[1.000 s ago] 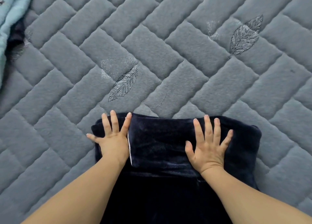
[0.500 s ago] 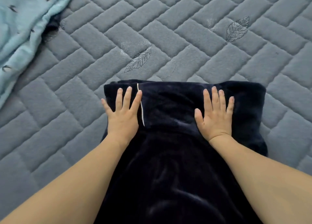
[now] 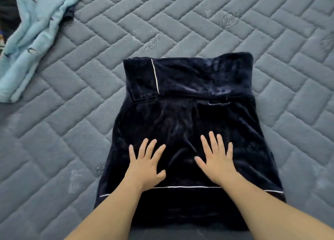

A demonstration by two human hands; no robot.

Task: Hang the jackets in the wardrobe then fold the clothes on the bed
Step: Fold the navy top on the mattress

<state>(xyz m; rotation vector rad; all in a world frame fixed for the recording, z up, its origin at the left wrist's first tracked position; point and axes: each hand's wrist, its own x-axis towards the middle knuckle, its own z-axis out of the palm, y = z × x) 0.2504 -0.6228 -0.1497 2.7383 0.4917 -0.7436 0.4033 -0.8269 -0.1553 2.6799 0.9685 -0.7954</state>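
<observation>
A dark navy velvet garment (image 3: 189, 116) with thin white piping lies flat on the grey quilted bed (image 3: 271, 40). Its far end is folded back toward me into a band across the top. My left hand (image 3: 145, 164) rests flat on the near part of the garment, fingers spread. A little to the right, my right hand (image 3: 216, 161) lies flat on the same cloth, fingers straight. Neither hand grips anything. A white piping line runs across the garment just under both wrists.
A light blue fleece garment (image 3: 34, 33) with small dark bird prints lies crumpled at the far left of the bed, with a dark piece of cloth (image 3: 69, 13) partly under it. Embroidered leaf motifs mark the bedcover.
Both hands slid from the folded far band back toward me, down to the near part of the navy garment. The view has pulled back, showing more of the garment and the blue fleece.
</observation>
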